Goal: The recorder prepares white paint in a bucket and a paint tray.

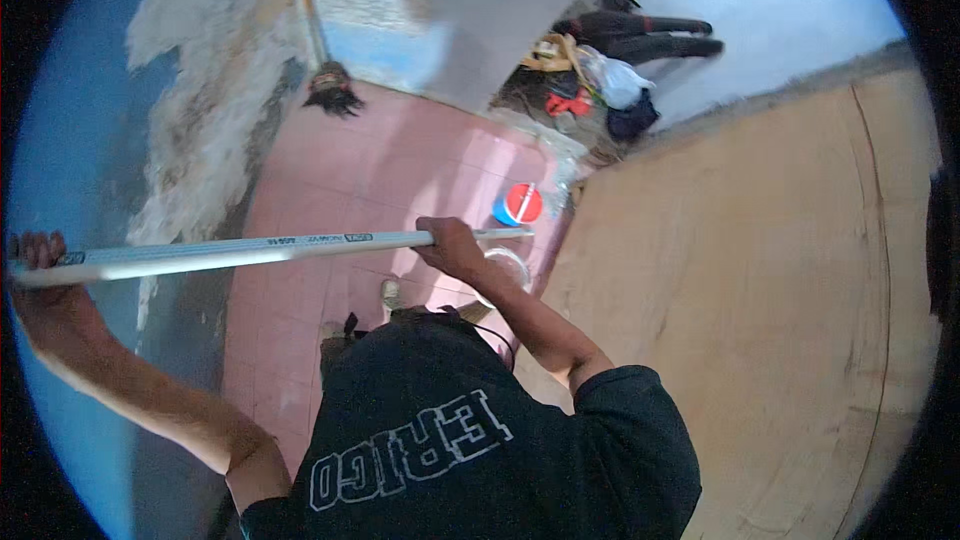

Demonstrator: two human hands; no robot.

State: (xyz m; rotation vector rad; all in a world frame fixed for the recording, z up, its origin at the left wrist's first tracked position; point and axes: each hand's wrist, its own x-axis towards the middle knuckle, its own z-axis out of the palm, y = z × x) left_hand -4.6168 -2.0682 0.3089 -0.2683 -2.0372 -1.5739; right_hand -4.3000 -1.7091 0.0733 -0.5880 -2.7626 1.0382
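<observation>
I watch left hand (42,258) and right hand (452,250) grasp white pole (250,253) crosswise above pink floor (300,200), hands spaced wide, likely steadying its length. Broom (334,90) stands bristles-down by wall (385,48), probably parked out of way.

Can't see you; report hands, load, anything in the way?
Left hand and right hand holding long white pipe. Pipe raised, roughly crosswise. Round blue-and-red bucket on pink tiled floor, near pipe's right end in view; clearance unclear.
</observation>
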